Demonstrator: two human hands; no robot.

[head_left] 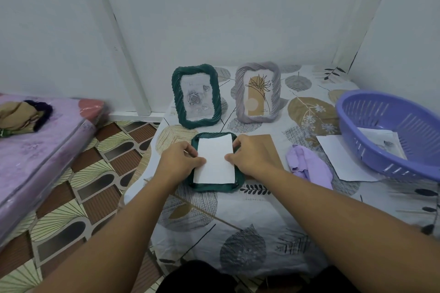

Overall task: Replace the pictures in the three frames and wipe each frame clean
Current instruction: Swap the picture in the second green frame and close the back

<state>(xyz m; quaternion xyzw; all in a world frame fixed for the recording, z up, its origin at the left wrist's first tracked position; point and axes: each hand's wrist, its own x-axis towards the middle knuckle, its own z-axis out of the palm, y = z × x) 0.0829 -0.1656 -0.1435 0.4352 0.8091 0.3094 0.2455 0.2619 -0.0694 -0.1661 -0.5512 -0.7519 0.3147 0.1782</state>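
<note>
A dark green frame [215, 187] lies face down on the table with a white picture sheet [215, 162] laid in its back. My left hand [179, 162] pinches the sheet's left edge. My right hand [250, 158] pinches its right edge. Behind, a second dark green frame [177, 100] stands upright with a rose picture. Beside it stands a lilac-grey frame [240, 100] holding a beige plant print. A lilac cloth [307, 166] lies crumpled to the right of my right hand.
A brown backing board [270, 147] lies under my right hand. A white sheet [342, 162] lies partly under a purple basket [371, 150] holding another picture. The leaf-print tablecloth [238, 228] covers the table. A pink mattress [40, 150] lies at the left.
</note>
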